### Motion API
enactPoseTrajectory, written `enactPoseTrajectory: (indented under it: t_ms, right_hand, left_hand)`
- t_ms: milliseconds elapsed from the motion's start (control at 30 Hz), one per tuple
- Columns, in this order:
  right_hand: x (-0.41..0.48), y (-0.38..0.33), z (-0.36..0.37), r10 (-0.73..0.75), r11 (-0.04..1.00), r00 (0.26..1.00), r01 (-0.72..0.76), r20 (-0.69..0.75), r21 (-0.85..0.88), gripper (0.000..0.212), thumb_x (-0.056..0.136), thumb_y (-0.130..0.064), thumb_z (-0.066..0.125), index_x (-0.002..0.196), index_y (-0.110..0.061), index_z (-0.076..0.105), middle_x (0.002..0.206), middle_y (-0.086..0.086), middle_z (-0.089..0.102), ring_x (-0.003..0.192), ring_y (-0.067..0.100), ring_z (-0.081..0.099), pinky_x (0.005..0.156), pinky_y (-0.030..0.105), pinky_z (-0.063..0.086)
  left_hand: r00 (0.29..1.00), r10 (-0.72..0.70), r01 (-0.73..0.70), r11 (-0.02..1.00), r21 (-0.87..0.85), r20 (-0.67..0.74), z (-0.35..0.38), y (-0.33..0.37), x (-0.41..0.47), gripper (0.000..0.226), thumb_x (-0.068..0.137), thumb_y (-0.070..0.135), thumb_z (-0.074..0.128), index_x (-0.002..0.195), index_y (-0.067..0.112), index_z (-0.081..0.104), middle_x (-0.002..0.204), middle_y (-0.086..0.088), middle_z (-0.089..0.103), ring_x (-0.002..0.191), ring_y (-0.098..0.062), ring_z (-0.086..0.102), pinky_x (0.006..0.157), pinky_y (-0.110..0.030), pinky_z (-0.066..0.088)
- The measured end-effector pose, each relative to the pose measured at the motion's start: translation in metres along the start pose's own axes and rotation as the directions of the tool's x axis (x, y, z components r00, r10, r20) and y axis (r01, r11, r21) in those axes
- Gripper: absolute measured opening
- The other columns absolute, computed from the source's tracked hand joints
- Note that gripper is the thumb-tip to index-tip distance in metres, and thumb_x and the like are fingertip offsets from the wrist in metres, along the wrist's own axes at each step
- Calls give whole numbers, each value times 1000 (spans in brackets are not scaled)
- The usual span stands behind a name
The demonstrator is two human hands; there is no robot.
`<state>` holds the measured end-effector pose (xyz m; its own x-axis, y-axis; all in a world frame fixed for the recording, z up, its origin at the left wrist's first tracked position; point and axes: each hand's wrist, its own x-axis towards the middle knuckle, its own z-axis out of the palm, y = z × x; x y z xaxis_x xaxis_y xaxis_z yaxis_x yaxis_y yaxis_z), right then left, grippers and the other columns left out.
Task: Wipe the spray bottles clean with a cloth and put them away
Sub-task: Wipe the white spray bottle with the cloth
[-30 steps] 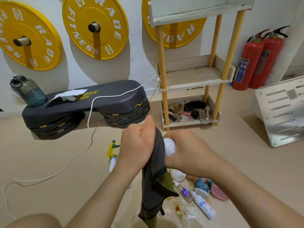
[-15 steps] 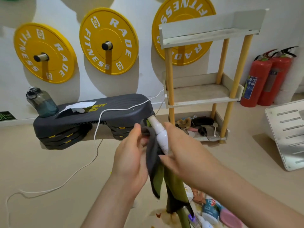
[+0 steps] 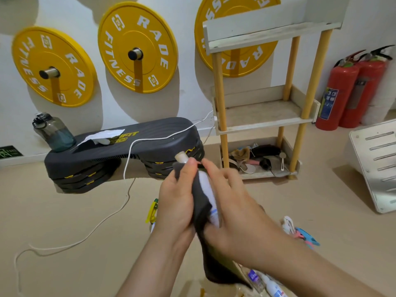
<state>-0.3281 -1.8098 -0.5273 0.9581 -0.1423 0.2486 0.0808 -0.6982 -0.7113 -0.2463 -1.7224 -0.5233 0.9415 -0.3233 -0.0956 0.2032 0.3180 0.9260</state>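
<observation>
This is the wiping step. The left hand [image 3: 177, 202] has its grip curled round the cloth [image 3: 200, 200] and presses it on the bottle [image 3: 206, 185]. The right hand [image 3: 233, 206] has its grip round the bottle's lower part, up over the floor [image 3: 64, 211]. Next, I think, the clean bottle goes to the shelf [image 3: 263, 116] by the wall. Near the hands, other bottles [image 3: 152, 209] lie on the floor. Yellow plates [image 3: 137, 48] hang on the wall.

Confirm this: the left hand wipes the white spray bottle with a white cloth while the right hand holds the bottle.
Wrong on one point: the head view shows the cloth is dark grey, not white. The left hand does wipe the white spray bottle with it while the right hand holds the bottle.
</observation>
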Motion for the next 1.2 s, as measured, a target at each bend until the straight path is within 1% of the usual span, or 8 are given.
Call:
enactPoseTrajectory:
  t_ms: [67, 167, 267, 400, 600, 767, 833, 1200]
  right_hand:
    - [2, 1, -4, 211, 850, 962, -268, 175, 453, 87, 83, -15, 69, 144, -52, 19, 123, -8, 43, 101, 17, 63, 83, 36, 58]
    - [5, 3, -12, 251, 763, 952, -306, 176, 570, 72, 87, -14, 73, 140, -46, 38, 111, -6, 57, 87, 19, 71, 70, 38, 62]
    - [0, -6, -7, 97, 989, 995, -96, -6, 115, 62, 86, -24, 73, 134, -46, 40, 103, -16, 62, 94, 12, 63, 83, 36, 55]
    - [1, -4, 12, -172, 907, 956, 60, -239, -416, 76, 64, -6, 75, 137, -15, 53, 93, 1, 67, 70, 24, 65, 54, 30, 49]
    - [8, -13, -3, -8, 977, 1000, 9, -5, 214, 40, 83, -10, 50, 118, -25, 63, 95, -7, 72, 86, 7, 64, 71, 25, 52]
    - [23, 16, -24, 255, 836, 959, -153, -126, 527, 14, 89, -28, 69, 102, -29, 73, 96, -6, 73, 88, 3, 67, 83, 24, 55]
    - [24, 21, -25, 260, 679, 959, -266, 115, 684, 37, 87, -56, 63, 115, -32, 69, 110, -6, 72, 98, 2, 68, 88, 20, 53]
    - [16, 12, -20, 22, 882, 932, -188, 361, 431, 57, 84, -32, 78, 130, -46, 46, 109, -23, 66, 102, -3, 64, 91, 23, 54]
  left_hand:
    - [998, -23, 21, 999, -29, -61, -2, 1, 4, 25, 93, 32, 64, 92, 7, 65, 87, -20, 64, 79, -31, 66, 76, -48, 58]
    - [993, -69, 64, 996, -59, -91, -3, 4, 5, 25, 93, 34, 65, 92, 9, 66, 85, -18, 63, 79, -34, 64, 76, -57, 57]
    - [992, -73, 63, 993, -96, -104, 2, 4, 4, 22, 93, 33, 64, 94, 11, 64, 79, -13, 65, 69, -25, 66, 62, -42, 60]
    - [986, 116, -118, 993, -15, -117, 11, -4, -4, 14, 94, 27, 64, 93, 15, 57, 74, -2, 57, 71, -17, 57, 67, -34, 49]
    - [959, 263, -244, 957, 160, -109, -3, 4, 2, 13, 89, 11, 69, 85, 18, 59, 73, -2, 58, 69, -17, 55, 65, -33, 48]
    - [905, 408, -417, 789, 452, 122, -4, 10, -5, 18, 78, 23, 68, 72, 15, 53, 60, 10, 53, 58, -9, 49, 56, -21, 44]
    - [914, 351, -406, 812, 418, 204, -2, 16, -8, 15, 75, 25, 66, 72, 14, 55, 63, 3, 56, 61, -12, 53, 57, -25, 47]
    - [898, 436, -399, 864, 307, -59, 3, 20, 1, 21, 89, 20, 70, 71, 19, 60, 61, 9, 59, 62, -9, 57, 62, -29, 48]
